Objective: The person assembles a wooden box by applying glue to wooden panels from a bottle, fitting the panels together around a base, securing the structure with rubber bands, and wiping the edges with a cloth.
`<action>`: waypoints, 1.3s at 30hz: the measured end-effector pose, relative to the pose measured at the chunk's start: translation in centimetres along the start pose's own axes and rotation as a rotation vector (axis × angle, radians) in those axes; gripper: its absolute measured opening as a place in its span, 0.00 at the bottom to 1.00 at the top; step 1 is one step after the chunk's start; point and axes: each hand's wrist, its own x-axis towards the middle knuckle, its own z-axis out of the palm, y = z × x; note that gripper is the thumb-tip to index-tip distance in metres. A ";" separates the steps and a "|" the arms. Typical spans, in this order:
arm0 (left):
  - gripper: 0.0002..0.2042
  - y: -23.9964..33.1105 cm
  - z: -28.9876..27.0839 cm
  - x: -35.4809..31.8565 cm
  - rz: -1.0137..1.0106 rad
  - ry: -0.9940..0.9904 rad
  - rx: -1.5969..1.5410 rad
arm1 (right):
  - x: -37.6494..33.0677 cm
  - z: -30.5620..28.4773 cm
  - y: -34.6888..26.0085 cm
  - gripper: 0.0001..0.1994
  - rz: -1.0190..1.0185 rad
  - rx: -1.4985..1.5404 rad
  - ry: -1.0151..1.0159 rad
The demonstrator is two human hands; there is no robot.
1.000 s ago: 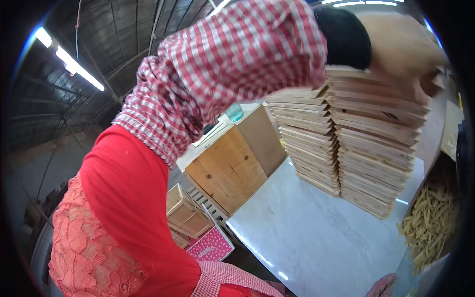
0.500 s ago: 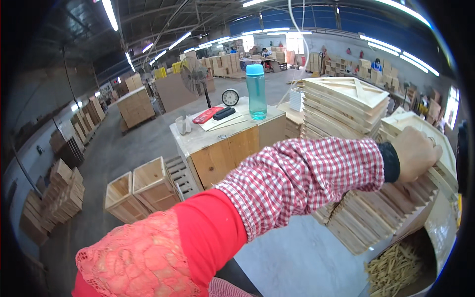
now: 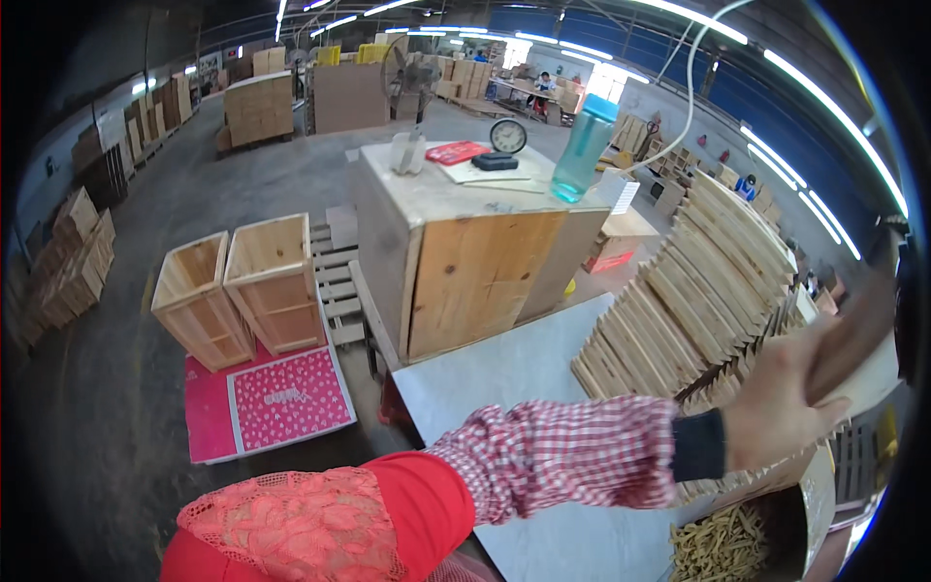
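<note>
My left hand [image 3: 776,407] reaches across to the right, its checked sleeve and black cuff in front of the worktable. Its fingers and thumb are closed on the edge of a wooden panel [image 3: 853,335], smeared by motion and partly cut off at the right rim. Just left of the hand, a tall leaning stack of wooden frames [image 3: 693,281] rises from the pale worktable [image 3: 504,339]. More frames stand behind the hand, partly covered by it. Below the wrist, a bin holds many small wooden sticks [image 3: 718,548]. My right hand is not in view.
Beyond the worktable stands a cabinet [image 3: 485,281] with a teal bottle [image 3: 585,150], a round clock [image 3: 507,136] and a black case [image 3: 495,162] on top. Two open wooden boxes [image 3: 272,281] rest on pink cardboard [image 3: 291,403] at the left. A fan [image 3: 407,73] stands behind.
The view has swung down and to the right. My left hand has gone from the top of the right-hand frames to gripping a wooden panel at the right rim.
</note>
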 end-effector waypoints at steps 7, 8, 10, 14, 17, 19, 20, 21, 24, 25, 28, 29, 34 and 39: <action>0.30 5.3 -12.0 -15.0 -0.791 0.182 -0.490 | -16.5 -1.3 -2.4 0.15 0.098 -0.046 0.086; 0.28 6.5 -13.6 -17.3 -0.876 0.246 -0.509 | -21.8 -3.0 -3.4 0.15 0.156 -0.067 0.085; 0.25 8.5 -17.8 -22.1 -1.037 0.368 -0.527 | -21.8 -8.9 -12.0 0.15 0.747 0.409 -0.145; 0.24 8.6 -22.4 -31.7 -1.221 0.514 -0.500 | -17.0 -14.2 -19.2 0.14 0.624 0.477 0.163; 0.25 8.0 -24.3 -38.1 -1.315 0.615 -0.506 | -11.1 -17.3 -20.8 0.11 0.559 0.449 0.336; 0.25 7.9 -24.8 -41.6 -1.346 0.618 -0.474 | -7.1 -17.0 -20.1 0.11 0.364 0.446 0.484; 0.25 7.8 -24.9 -42.9 -1.361 0.631 -0.456 | -4.9 -17.2 -19.6 0.11 0.300 0.384 0.447; 0.26 8.0 -24.7 -43.6 -1.373 0.640 -0.430 | -2.9 -16.7 -18.8 0.12 0.225 0.293 0.445; 0.26 8.3 -24.3 -43.5 -1.423 0.585 -0.427 | 3.1 -14.0 -15.9 0.18 0.034 0.031 0.403; 0.26 8.2 -24.1 -43.4 -1.441 0.565 -0.421 | 4.6 -13.0 -14.7 0.18 0.048 -0.045 0.347; 0.26 8.6 -24.5 -43.3 -1.484 0.578 -0.426 | 7.8 -10.5 -12.8 0.18 0.125 -0.119 0.194; 0.26 8.6 -24.8 -43.2 -1.503 0.597 -0.423 | 8.6 -9.9 -12.7 0.17 0.180 -0.113 0.086; 0.26 11.7 -24.6 -41.1 -1.543 0.544 -0.426 | 10.6 -10.4 -16.8 0.16 0.297 -0.124 0.060; 0.26 13.8 -26.4 -41.7 -1.585 0.602 -0.291 | 8.8 -9.0 -18.5 0.16 0.140 0.029 0.127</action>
